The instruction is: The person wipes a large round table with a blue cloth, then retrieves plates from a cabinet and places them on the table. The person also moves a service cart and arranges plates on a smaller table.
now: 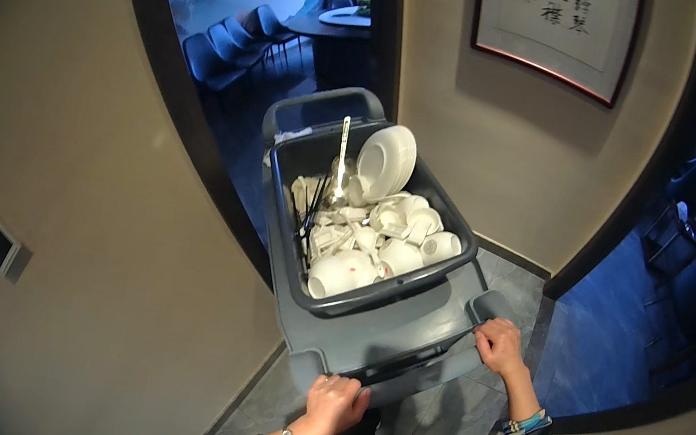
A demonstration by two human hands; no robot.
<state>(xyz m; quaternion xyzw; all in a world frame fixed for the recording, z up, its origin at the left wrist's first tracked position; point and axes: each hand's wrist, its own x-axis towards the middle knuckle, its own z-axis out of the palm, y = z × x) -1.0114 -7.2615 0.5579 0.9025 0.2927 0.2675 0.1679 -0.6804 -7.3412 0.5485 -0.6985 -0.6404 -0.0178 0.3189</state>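
Both of my hands grip the near handle [414,382] of a grey plastic service cart [363,339]. My left hand [335,407] is closed around its left end, and my right hand [500,345] around its right end. On the cart's top stands a dark grey tub [401,292] full of white tableware. A stack of white plates [387,162] leans upright at its far side. Nearer lie white bowls [342,273], cups and spoons. Black chopsticks [314,205] and a long-handled metal ladle [342,155] stick up on the left.
A beige wall [111,248] with a dark trim runs close along the left. Ahead, a doorway opens on a blue-lit room with chairs [223,54] and a table [330,27]. Another doorway [601,346] is on the right. Between them hangs a framed calligraphy [548,34]. Grey tiles [423,434] cover the floor.
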